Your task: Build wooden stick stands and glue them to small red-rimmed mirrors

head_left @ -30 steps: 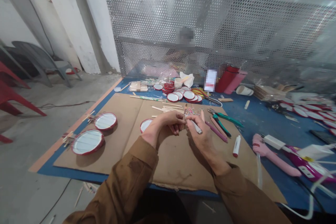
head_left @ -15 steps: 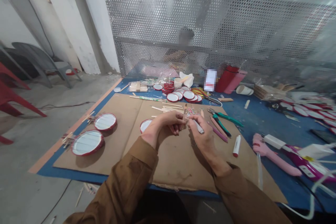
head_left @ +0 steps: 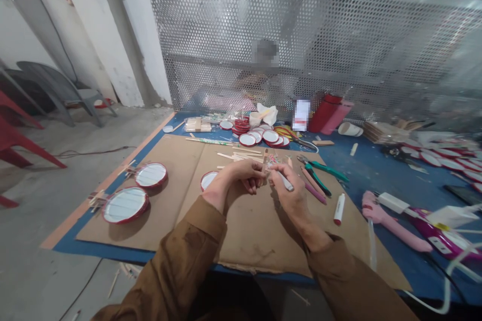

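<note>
At far left, on the grey floor, a red chair (head_left: 26,155) and then a grey chair (head_left: 70,93). On the left part of a brown cardboard sheet (head_left: 169,210), over the blue counter (head_left: 376,170), two round white pieces with red rims, the larger piece (head_left: 126,204) nearer and the smaller piece (head_left: 151,175) behind, both with little sticks at their left side. Behind the cardboard, a wrapped bundle of sticks (head_left: 198,124). More to the right, half under the left forearm, a third round piece (head_left: 209,179), and just behind, some loose flat sticks (head_left: 241,154). In the middle, above the cardboard, the left hand (head_left: 250,175) with its grip closed by fingertips on a thin stick (head_left: 265,156), more or less upright. Just beside, the right hand (head_left: 289,185) with its grip closed around a white marker (head_left: 285,180), directed to the stick; contact of the tip, not possible to tell. Behind the hands, a pile of red-rimmed discs (head_left: 263,135). Right of the hands, green-handled pliers (head_left: 326,170) and, lying on the cardboard, a second marker (head_left: 339,209) with red end. Farther right, a pink glue gun (head_left: 395,228), across the cardboard edge, near a purple device (head_left: 433,238).
</note>
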A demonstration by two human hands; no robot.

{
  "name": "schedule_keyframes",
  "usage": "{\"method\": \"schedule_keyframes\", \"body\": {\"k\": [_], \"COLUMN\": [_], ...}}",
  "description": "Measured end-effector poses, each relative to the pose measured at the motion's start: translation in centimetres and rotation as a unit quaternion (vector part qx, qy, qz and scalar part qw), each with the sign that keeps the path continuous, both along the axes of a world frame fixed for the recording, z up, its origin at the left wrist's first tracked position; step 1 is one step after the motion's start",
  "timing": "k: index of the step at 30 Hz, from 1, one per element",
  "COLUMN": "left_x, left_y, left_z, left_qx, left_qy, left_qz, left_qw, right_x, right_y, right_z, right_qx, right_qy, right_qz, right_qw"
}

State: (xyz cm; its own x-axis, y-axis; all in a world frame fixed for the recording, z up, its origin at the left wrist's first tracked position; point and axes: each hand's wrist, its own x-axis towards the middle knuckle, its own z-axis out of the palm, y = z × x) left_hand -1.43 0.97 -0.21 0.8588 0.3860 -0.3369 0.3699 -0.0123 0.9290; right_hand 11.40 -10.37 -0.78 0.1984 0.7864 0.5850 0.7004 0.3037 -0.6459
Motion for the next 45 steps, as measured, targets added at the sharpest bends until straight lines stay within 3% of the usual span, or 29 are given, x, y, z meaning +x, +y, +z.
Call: {"method": "schedule_keyframes", "body": {"k": [11, 16, 22, 28, 33, 39, 45], "left_x": [0.26, 0.27, 0.32, 0.23, 0.25, 0.22, 0.27], "left_y": [0.45, 0.39, 0.55, 0.41, 0.39, 0.29, 0.17], "left_z": [-0.85, -0.81, -0.99, -0.76, -0.7, -0.64, -0.45], "left_qx": [-0.002, -0.006, -0.011, -0.009, 0.002, -0.005, 0.001], "left_qy": [-0.008, -0.002, 0.002, -0.004, -0.001, -0.006, -0.002], "left_qz": [0.001, 0.009, 0.004, 0.002, 0.003, 0.0, 0.009], "left_qw": [1.0, 1.0, 1.0, 1.0, 1.0, 1.0, 1.0], "right_x": [-0.27, -0.23, 0.06, -0.04, -0.22, -0.25, -0.09], "right_y": [-0.07, -0.02, -0.07, 0.05, 0.08, 0.17, 0.24], "right_z": [0.22, 0.11, 0.04, -0.26, -0.18, 0.03, -0.28], "right_qx": [-0.011, -0.018, -0.011, 0.013, -0.019, 0.023, 0.002], "right_qy": [0.0, 0.001, 0.01, 0.008, 0.019, 0.013, 0.009], "right_qz": [0.04, 0.029, -0.034, -0.018, 0.009, -0.03, -0.005], "right_qw": [0.999, 0.999, 0.999, 1.0, 1.0, 0.999, 1.0]}}
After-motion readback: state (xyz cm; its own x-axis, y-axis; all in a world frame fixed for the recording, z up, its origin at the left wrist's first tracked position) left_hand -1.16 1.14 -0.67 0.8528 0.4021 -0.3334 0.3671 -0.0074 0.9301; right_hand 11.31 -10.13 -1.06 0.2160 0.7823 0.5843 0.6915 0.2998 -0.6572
